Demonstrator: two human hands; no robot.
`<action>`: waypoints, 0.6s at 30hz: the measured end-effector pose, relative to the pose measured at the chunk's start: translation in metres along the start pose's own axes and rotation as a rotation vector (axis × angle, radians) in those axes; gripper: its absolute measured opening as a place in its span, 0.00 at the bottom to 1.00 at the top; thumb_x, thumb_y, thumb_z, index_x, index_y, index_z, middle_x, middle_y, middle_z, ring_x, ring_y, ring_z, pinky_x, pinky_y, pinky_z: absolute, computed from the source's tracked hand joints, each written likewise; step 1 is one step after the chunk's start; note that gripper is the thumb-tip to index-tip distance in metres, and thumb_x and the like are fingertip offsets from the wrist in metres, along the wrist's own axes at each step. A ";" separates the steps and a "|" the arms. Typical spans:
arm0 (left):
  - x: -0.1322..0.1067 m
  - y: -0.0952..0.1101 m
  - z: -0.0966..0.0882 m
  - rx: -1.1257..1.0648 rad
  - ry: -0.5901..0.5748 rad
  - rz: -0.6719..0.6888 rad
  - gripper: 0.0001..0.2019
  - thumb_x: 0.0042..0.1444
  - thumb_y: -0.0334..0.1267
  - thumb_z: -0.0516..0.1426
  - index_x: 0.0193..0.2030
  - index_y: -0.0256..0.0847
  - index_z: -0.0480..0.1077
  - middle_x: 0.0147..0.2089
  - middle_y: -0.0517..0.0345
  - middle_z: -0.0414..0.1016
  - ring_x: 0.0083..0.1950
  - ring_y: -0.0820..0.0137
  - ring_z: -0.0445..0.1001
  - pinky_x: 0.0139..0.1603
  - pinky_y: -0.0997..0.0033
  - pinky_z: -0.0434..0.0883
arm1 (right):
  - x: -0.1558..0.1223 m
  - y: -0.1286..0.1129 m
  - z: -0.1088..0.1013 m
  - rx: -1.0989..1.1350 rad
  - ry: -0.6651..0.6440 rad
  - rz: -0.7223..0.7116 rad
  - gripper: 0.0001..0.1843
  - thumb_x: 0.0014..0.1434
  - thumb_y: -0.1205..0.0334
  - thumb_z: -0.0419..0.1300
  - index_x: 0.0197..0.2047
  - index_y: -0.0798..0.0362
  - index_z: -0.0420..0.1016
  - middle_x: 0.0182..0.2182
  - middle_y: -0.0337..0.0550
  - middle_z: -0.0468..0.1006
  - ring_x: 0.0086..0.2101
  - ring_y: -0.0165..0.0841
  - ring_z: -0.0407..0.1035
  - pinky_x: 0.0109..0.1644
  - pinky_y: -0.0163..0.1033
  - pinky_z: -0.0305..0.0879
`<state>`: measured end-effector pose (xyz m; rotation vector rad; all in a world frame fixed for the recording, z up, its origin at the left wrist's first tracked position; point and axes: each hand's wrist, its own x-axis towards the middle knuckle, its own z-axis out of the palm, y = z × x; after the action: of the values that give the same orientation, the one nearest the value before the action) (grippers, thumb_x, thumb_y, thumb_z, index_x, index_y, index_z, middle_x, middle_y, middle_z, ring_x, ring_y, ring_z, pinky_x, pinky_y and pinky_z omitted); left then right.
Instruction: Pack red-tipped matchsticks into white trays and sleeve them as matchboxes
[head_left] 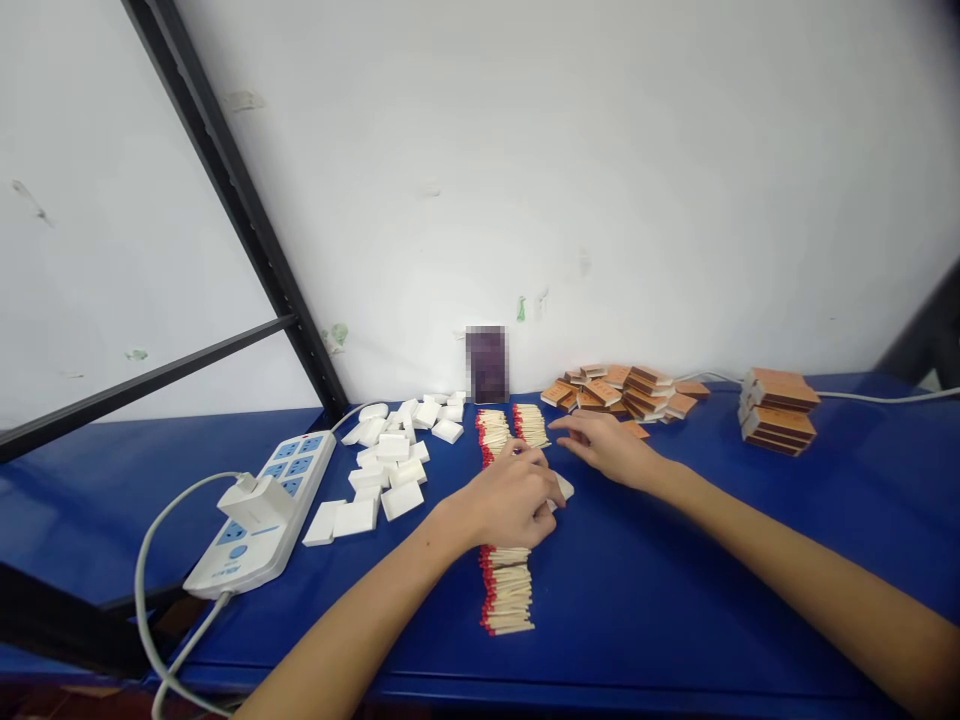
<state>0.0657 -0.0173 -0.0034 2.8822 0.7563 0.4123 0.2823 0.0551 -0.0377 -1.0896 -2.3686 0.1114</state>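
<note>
My left hand (517,495) is closed over a white matchbox tray (565,487), whose corner shows past the fingertips. That hand also hides the middle of a long row of red-headed matches (508,592) on the blue surface. My right hand (607,447) is a little farther right, palm low and fingers apart, with nothing visible in it. Its fingertips come close to a shorter row of matches (531,424) but appear not to touch it. How many matches lie in the tray, if any, is hidden by the left hand.
Loose white trays (392,447) lie in a heap on the left, beside a power strip (262,515) with a charger plugged in. Orange matchbox sleeves (626,390) are piled at the back right. Stacked matchboxes (780,410) stand farther right. A pixelated dark rectangle (489,365) leans on the wall.
</note>
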 end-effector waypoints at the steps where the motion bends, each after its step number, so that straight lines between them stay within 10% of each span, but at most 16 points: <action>1: 0.000 -0.001 -0.001 0.004 0.011 -0.008 0.13 0.47 0.27 0.53 0.34 0.40 0.78 0.36 0.54 0.80 0.46 0.62 0.69 0.57 0.56 0.57 | 0.001 0.000 0.003 0.023 -0.008 -0.017 0.13 0.64 0.59 0.55 0.48 0.52 0.77 0.30 0.44 0.76 0.31 0.34 0.68 0.36 0.37 0.63; 6: -0.004 -0.008 -0.007 -0.107 0.142 -0.059 0.11 0.48 0.29 0.53 0.31 0.41 0.76 0.36 0.55 0.80 0.44 0.64 0.70 0.53 0.60 0.59 | 0.005 0.002 0.010 0.072 -0.043 -0.011 0.12 0.64 0.54 0.57 0.41 0.52 0.76 0.26 0.39 0.72 0.27 0.31 0.65 0.32 0.35 0.59; 12: -0.012 -0.038 0.004 -0.283 0.602 -0.414 0.19 0.57 0.36 0.48 0.15 0.39 0.59 0.19 0.58 0.63 0.27 0.71 0.62 0.37 0.67 0.59 | 0.002 0.000 0.012 0.055 -0.079 -0.060 0.13 0.66 0.56 0.53 0.45 0.51 0.77 0.30 0.42 0.74 0.30 0.33 0.67 0.36 0.36 0.61; 18: -0.013 -0.050 0.013 -0.546 0.778 -0.503 0.15 0.60 0.41 0.49 0.25 0.38 0.65 0.23 0.61 0.63 0.27 0.73 0.60 0.30 0.72 0.57 | 0.009 -0.006 0.016 0.001 -0.155 -0.082 0.13 0.67 0.58 0.52 0.44 0.51 0.77 0.36 0.46 0.77 0.35 0.35 0.70 0.39 0.37 0.62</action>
<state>0.0357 0.0189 -0.0286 1.8912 1.1835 1.4210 0.2648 0.0599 -0.0459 -1.0140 -2.5472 0.1736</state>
